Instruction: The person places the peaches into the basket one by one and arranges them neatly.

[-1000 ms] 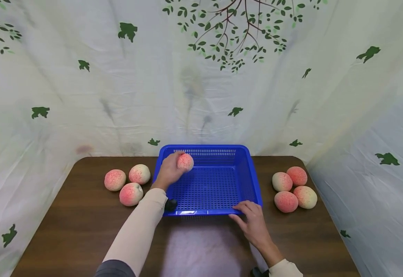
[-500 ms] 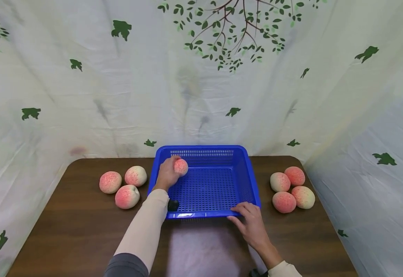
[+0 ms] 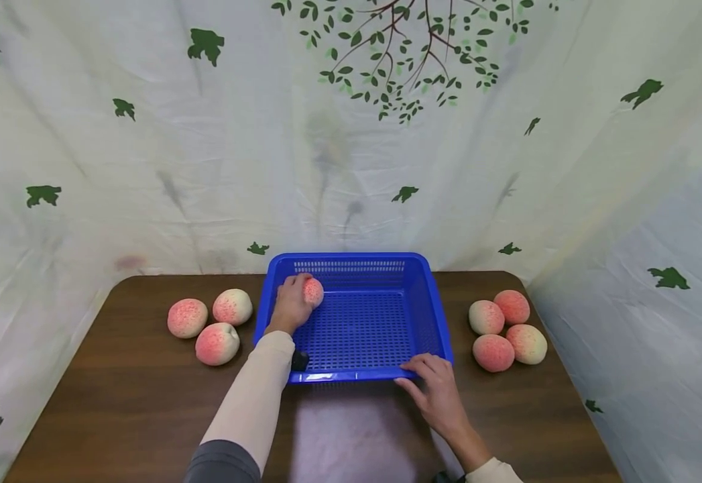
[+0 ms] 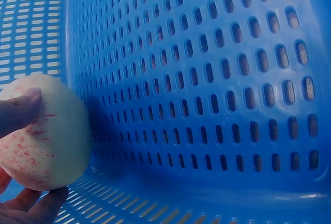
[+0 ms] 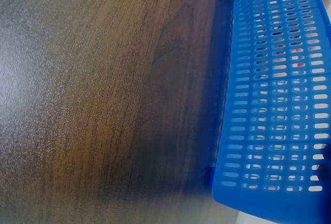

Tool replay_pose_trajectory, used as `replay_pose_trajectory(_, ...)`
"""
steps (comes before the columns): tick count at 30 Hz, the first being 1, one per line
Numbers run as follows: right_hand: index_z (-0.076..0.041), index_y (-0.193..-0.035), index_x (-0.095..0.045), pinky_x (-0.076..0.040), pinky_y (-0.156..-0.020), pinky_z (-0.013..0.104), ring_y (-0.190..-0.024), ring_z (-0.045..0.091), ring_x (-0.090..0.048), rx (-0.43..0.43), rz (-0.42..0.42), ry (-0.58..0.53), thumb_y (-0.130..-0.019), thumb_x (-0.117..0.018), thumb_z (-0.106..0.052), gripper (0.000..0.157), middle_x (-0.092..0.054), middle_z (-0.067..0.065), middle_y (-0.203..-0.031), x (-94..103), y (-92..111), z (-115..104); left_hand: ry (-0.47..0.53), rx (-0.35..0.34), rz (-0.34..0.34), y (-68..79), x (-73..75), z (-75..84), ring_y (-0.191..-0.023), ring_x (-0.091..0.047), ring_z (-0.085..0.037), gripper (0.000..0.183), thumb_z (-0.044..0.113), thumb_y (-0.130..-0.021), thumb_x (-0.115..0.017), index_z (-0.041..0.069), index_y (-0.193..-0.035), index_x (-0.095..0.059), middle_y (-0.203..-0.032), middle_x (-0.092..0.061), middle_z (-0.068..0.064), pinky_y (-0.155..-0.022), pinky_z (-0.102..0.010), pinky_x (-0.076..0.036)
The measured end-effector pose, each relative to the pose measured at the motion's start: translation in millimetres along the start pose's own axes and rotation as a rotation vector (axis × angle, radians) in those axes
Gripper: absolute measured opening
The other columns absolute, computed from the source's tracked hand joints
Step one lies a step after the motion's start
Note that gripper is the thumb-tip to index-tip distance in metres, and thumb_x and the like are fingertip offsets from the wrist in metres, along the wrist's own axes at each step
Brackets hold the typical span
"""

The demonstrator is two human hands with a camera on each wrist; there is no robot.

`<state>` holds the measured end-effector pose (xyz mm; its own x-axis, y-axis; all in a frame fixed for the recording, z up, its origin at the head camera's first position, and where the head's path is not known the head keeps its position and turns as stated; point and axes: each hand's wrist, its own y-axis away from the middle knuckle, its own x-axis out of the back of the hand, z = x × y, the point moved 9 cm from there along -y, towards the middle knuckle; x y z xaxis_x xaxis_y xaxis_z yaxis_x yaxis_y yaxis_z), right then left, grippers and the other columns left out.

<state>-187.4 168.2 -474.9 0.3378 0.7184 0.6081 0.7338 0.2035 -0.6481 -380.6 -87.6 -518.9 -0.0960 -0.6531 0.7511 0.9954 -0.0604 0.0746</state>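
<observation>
My left hand [image 3: 290, 307] holds a pink-and-cream peach [image 3: 314, 293] inside the blue plastic basket [image 3: 375, 332], near its back left corner. In the left wrist view the thumb lies on top of the peach [image 4: 59, 136] and fingertips are under it, close by the perforated wall; whether it touches the basket is unclear. My right hand [image 3: 440, 397] grips the basket's front rim near the right corner, fingers over the edge and thumb outside. The right wrist view has the slotted side of the basket [image 5: 274, 120], with the hand itself hardly visible.
Three peaches [image 3: 218, 343] lie on the brown wooden table [image 3: 127, 396] left of the basket. Several more peaches [image 3: 493, 353] sit grouped at the right. A pale curtain [image 3: 236, 154] with leaf prints hangs behind the table.
My left hand has lowered the peach and shifted it slightly left, toward the basket's left wall. My right hand keeps its hold on the front rim. The head view has turned slightly.
</observation>
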Motion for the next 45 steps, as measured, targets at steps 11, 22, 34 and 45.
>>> replay_pose_trajectory(11,-0.007,-0.091,-0.07,-0.034,-0.083,0.035,-0.088,0.02,-0.059,-0.007,-0.003,-0.005,-0.071,-0.081,-0.015,0.025,-0.064,0.0,-0.09,-1.4,1,2,0.029,0.033,0.041,-0.6,-2.9,-2.0,-0.126,-0.034,-0.04,0.057,-0.003,-0.084,-0.064,0.01,-0.136,-0.046,-0.135,-0.032,-0.02,-0.102,-0.056,-0.035)
replay_pose_trajectory(22,-0.007,-0.091,-0.07,-0.034,-0.082,0.036,-0.087,0.02,-0.059,-0.006,-0.005,0.0,-0.071,-0.081,-0.014,0.024,-0.063,0.0,-0.09,-1.5,0,1,-0.142,0.003,0.05,-3.5,-0.1,3.8,-0.125,-0.033,-0.041,0.06,-0.004,-0.084,-0.064,0.001,-0.14,-0.043,-0.135,-0.037,-0.026,-0.106,-0.052,-0.031)
replay_pose_trajectory(34,-0.008,-0.091,-0.071,-0.035,-0.083,0.035,-0.09,0.019,-0.059,-0.031,-0.02,0.009,-0.071,-0.082,-0.016,0.025,-0.064,0.0,-0.091,-2.5,0,-1,-0.149,-0.003,0.048,0.5,5.2,4.3,-0.126,-0.033,-0.043,0.064,0.003,-0.084,-0.067,-0.001,-0.141,-0.04,-0.136,-0.036,-0.027,-0.106,-0.052,-0.03)
replay_pose_trajectory(45,-0.006,-0.09,-0.071,-0.034,-0.083,0.035,-0.089,0.02,-0.059,-0.011,-0.003,0.022,-0.068,-0.083,-0.014,0.026,-0.064,0.001,-0.09,-1.8,2,-2,-0.039,-0.064,0.041,-1.9,20.9,10.0,-0.126,-0.038,-0.045,0.065,0.02,-0.085,-0.07,0.001,-0.14,-0.042,-0.136,-0.039,-0.029,-0.103,-0.054,-0.035)
